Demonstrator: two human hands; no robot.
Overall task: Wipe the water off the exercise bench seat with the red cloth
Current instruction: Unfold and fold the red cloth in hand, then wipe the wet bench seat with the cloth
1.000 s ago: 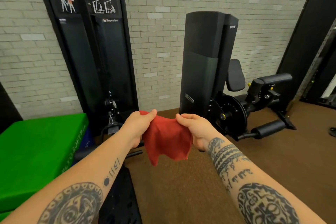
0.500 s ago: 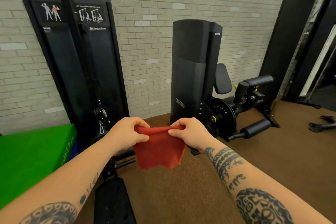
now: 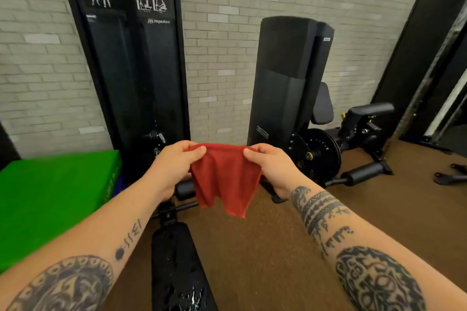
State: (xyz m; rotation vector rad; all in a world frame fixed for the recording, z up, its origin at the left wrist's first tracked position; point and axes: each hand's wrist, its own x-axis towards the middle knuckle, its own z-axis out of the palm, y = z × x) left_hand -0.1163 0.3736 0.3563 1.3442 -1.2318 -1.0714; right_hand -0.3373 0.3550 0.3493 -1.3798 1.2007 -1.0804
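Head view: left hand and right hand each pinch a top corner of the red cloth, held spread in the air. Black bench seat sits near, below-left of the cloth, water droplets visible. Wiping not started; all of it left.

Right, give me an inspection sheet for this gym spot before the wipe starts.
Surface: black bench seat, water drops glistening near its lower end.
Job's things: red cloth, held up above the floor, clear of the seat.
Clutter: green foam box left of the bench.
Hands: left hand and right hand each pinch a top corner.
Cables: nothing seen.
Surroundings: brick wall, two black weight machines, brown floor.
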